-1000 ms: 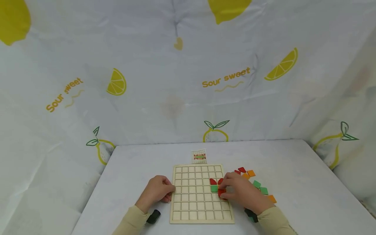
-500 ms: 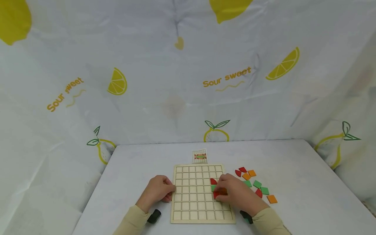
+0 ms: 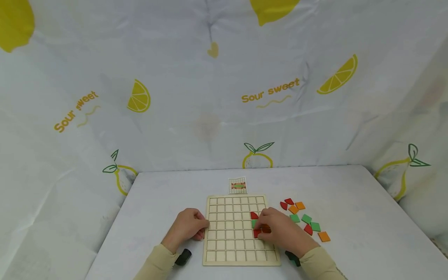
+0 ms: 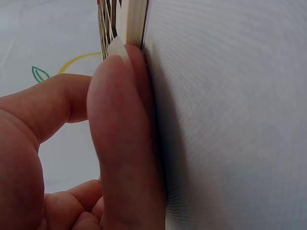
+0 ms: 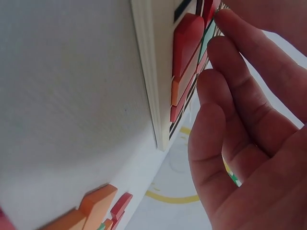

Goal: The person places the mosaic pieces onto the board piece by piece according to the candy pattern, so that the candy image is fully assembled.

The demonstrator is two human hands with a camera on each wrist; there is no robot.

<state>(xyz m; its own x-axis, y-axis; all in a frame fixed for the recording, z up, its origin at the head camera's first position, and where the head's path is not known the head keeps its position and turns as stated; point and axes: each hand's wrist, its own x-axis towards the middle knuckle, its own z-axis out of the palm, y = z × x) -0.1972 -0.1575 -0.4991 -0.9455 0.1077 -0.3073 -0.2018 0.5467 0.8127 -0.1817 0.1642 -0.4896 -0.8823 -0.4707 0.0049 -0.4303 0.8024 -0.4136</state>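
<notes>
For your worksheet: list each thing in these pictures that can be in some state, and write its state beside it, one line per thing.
Wooden grid board: flat on the table, mostly unfilled.
Red, green and orange tiles on the board: seated in cells near its right edge.
Loose tiles: scattered on the table, right of the board.
Pattern card: lying beyond the board's far edge.
Left hand: fingers pressed against the board's left edge.
Right hand: fingers straight, touching the placed tiles.

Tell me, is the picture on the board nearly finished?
Not nearly. A few red, green and orange tiles sit in the wooden grid board; most squares are bare. The right hand touches tiles on the board, while the left hand steadies its edge. Loose tiles wait on the table, beside the board. A pattern card lies above.
</notes>
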